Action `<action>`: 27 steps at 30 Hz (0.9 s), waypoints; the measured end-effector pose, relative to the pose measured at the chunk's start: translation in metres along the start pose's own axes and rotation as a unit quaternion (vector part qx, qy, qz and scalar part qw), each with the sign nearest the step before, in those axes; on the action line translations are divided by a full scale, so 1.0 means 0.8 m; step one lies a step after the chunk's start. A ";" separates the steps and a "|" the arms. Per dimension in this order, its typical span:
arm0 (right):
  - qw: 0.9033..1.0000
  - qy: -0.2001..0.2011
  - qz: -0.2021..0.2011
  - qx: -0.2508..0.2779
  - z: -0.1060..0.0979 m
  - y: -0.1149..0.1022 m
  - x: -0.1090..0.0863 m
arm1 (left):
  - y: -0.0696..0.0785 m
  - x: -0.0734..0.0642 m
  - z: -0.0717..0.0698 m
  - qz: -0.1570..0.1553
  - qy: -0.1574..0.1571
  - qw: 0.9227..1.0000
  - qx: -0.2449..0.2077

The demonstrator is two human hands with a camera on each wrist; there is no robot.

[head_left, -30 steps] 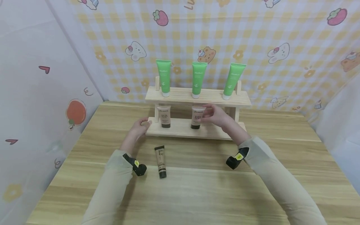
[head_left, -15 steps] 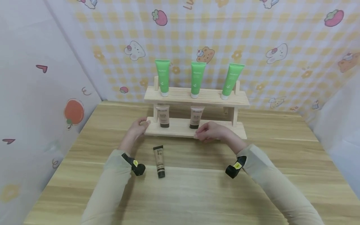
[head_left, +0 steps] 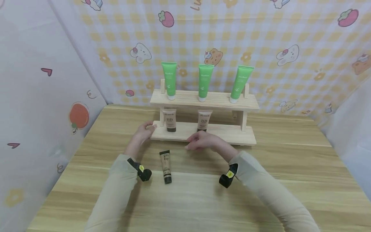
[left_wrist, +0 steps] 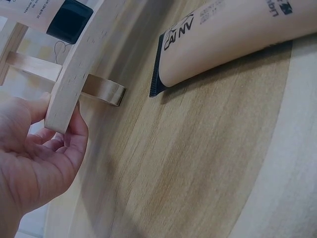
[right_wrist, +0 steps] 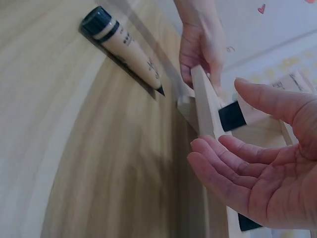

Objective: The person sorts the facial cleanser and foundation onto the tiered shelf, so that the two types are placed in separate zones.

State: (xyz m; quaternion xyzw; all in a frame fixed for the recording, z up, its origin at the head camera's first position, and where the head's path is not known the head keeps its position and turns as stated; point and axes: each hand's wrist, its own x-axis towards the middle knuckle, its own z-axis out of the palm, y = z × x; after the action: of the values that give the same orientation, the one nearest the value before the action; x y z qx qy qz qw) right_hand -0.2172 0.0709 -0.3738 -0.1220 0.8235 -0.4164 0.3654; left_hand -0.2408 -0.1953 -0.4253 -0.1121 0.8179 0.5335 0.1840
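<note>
My left hand pinches the left end of the lower board of a wooden two-tier shelf, thumb on top and fingers beneath in the left wrist view. My right hand, fingers loosely bent and holding nothing, hovers by the board's front edge. Two pinkish BB cream tubes stand caps down on the lower board; my right hand partly hides the cap of the right BB cream tube. A beige tube with a black cap lies on the table between my arms, also seen in the left wrist view.
Three green tubes stand on white caps along the upper board; the right one leans. Behind the shelf hangs a yellow checked cloth. White cloth bounds the left side of the wooden table.
My right hand has left the right BB cream tube, which stands on the lower board, and moved left and toward me. The left hand keeps its hold on the shelf.
</note>
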 end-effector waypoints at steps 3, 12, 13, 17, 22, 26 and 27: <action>1.000 -0.005 0.000 0.000 0.008 -0.001 0.006 | 0.000 0.001 0.000 0.004 0.002 1.000 0.002; 0.999 -0.034 0.003 0.038 0.039 -0.002 0.027 | 0.000 0.001 0.000 0.003 0.005 1.000 0.003; 0.998 -0.036 0.007 0.043 0.044 -0.003 0.029 | 0.000 0.001 0.000 0.002 0.004 1.000 0.004; 0.999 -0.014 0.026 0.024 0.063 -0.007 0.041 | 0.001 0.000 0.000 0.001 0.007 1.000 0.005; 0.999 0.025 0.045 -0.013 0.084 -0.012 0.057 | 0.001 0.001 -0.001 -0.003 0.005 1.000 -0.005; 0.998 0.042 0.049 -0.026 0.095 -0.014 0.062 | 0.001 0.002 0.000 -0.008 0.000 1.000 -0.011; 0.997 0.045 0.049 -0.025 0.097 -0.015 0.062 | 0.001 0.002 0.001 -0.008 -0.001 1.000 -0.011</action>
State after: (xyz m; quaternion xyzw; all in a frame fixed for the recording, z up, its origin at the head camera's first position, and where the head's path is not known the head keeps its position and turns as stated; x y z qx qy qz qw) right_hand -0.1985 -0.0076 -0.4192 -0.0721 0.8542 -0.3823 0.3450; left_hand -0.2426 -0.1945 -0.4257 -0.1205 0.8110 0.5409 0.1876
